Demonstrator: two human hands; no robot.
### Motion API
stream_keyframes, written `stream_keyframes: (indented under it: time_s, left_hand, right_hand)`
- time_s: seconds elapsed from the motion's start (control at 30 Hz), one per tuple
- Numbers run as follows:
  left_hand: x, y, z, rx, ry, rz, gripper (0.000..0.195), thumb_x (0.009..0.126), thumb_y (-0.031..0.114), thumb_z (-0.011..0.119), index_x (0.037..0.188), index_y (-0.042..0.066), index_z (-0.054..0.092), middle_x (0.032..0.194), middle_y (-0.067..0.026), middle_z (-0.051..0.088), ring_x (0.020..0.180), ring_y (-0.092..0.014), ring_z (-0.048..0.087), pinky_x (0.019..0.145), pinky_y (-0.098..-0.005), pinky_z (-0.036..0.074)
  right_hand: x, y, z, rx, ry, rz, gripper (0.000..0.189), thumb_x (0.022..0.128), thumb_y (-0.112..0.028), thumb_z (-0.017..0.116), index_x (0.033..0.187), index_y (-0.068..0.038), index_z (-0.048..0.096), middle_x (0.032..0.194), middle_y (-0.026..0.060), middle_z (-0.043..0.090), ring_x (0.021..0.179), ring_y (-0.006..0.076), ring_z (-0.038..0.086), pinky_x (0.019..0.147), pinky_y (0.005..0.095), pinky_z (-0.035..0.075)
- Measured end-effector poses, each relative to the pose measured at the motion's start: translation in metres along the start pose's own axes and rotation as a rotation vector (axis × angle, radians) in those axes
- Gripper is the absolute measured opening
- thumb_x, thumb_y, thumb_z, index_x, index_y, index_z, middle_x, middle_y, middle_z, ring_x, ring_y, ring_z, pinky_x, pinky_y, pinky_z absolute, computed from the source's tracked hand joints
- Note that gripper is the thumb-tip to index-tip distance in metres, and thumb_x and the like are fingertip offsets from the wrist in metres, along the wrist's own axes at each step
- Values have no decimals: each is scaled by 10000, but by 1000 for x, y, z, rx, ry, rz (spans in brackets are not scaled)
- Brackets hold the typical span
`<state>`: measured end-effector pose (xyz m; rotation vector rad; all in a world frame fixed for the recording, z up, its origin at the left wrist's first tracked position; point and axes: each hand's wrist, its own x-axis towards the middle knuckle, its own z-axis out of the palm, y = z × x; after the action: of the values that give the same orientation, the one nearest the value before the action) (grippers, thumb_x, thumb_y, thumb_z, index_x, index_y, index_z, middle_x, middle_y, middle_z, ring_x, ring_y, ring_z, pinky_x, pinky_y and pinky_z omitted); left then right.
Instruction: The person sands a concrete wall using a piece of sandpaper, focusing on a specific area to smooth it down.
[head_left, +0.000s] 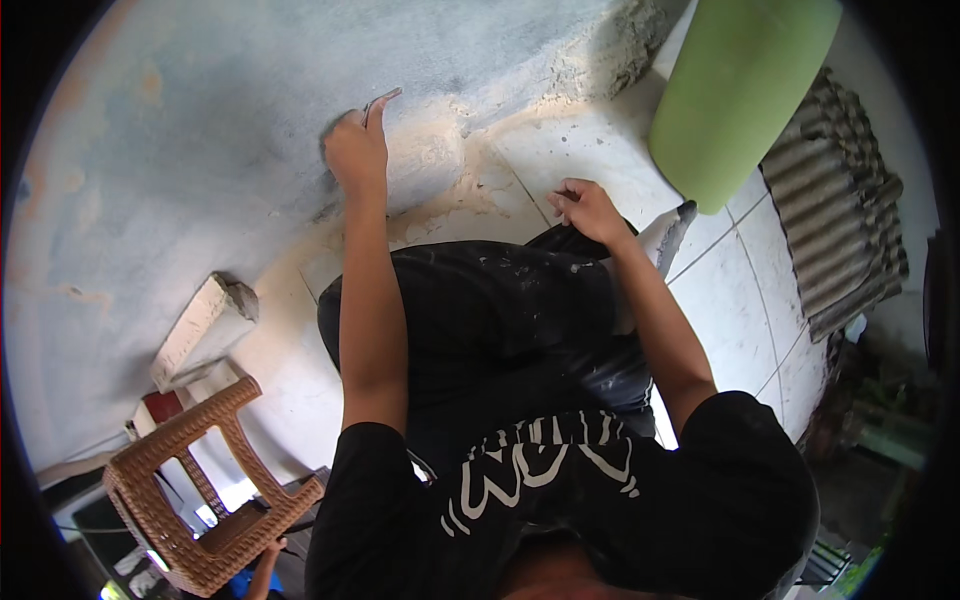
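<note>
My left hand is closed around a thin, flat tool, held against the lower part of the grey-blue wall. Most of the tool is hidden by my fingers, so its kind is unclear. Below it the wall has a pale, rough plaster patch, with sandy dust on the white floor tiles along its foot. My right hand hovers over my dark trousers near the tiles, fingers loosely curled, with nothing visible in it.
A green cylindrical object stands at the upper right beside stacked corrugated sheets. Pale block pieces lean at the wall on the left. Below them, another person's hand is at a brown woven-pattern plastic stool.
</note>
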<state>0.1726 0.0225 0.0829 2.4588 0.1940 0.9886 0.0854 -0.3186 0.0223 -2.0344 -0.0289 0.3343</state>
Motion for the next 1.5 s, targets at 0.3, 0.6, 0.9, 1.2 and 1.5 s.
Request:
stream_keyframes:
  time_s: [0.3, 0.6, 0.9, 1.2, 1.5]
  left_hand:
    - [3, -7, -1, 82, -72, -41, 492, 884, 385, 702, 590, 2, 606, 544, -157, 554, 471, -299, 524, 505, -410, 421]
    - [18, 33, -31, -119, 38, -52, 511, 866, 399, 720, 594, -18, 602, 512, -142, 498, 443, -241, 436, 489, -411, 367]
    - [7, -5, 1, 119, -9, 67, 524, 874, 404, 712, 572, -10, 600, 511, -124, 512, 431, -222, 460, 482, -398, 383]
    - [6, -8, -8, 94, -97, -47, 507, 874, 411, 698, 580, 3, 628, 579, -170, 587, 503, -332, 569, 525, -416, 441]
    - [20, 36, -37, -127, 106, -142, 483, 866, 391, 714, 619, -18, 637, 531, -170, 496, 472, -271, 420, 517, -416, 392]
  right_hand:
    - [-2, 1, -4, -19, 20, 10, 234, 917, -225, 660, 932, 7, 683, 704, 74, 660, 612, 135, 615, 618, 294, 498]
    - [-1, 10, -8, 23, 32, 16, 227, 918, -220, 659, 919, 6, 685, 703, 71, 663, 626, 134, 614, 622, 289, 495]
    - [0, 7, -7, 60, -6, 19, 236, 919, -219, 664, 924, 16, 683, 701, 72, 658, 619, 123, 597, 608, 283, 489]
    - [1, 5, -6, 39, 16, 5, 231, 917, -209, 656, 913, 20, 680, 680, 64, 645, 595, 125, 588, 597, 289, 481]
    - [-3, 15, -12, 71, 39, 23, 224, 918, -204, 657, 912, 20, 678, 678, 65, 645, 600, 122, 588, 598, 290, 481]
